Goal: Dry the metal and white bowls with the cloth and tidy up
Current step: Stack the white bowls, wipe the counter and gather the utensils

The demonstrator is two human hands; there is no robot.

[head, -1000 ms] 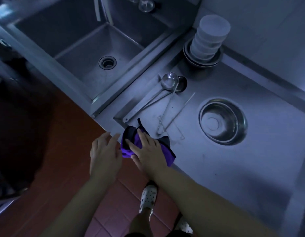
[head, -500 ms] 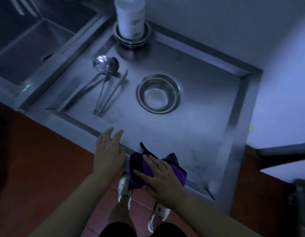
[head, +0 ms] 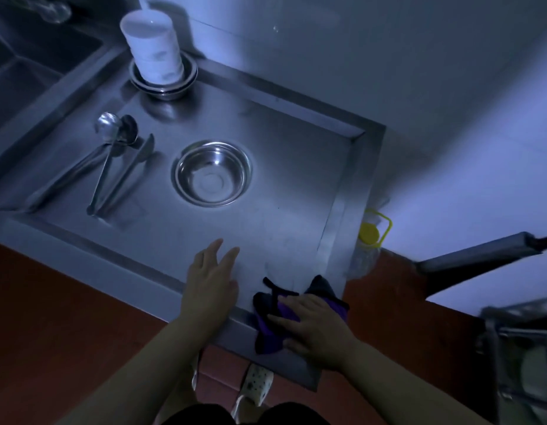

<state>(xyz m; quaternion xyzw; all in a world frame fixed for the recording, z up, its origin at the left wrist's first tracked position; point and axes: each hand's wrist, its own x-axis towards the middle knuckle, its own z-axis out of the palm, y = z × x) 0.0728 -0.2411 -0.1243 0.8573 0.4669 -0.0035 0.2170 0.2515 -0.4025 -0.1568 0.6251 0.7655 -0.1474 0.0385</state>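
Pressing down on the purple cloth (head: 273, 325) at the counter's (head: 296, 167) near edge, low and right of centre, the right hand (head: 315, 328) is lying flat on it with fingers spread, gripping nothing. The left hand (head: 212, 279) is hovering open just beside it, holding nothing. The single metal bowl (head: 212, 173) is sitting mid-frame, straight up from the left hand, which looks nearer. The white bowls (head: 154, 52) are standing stacked at upper left.
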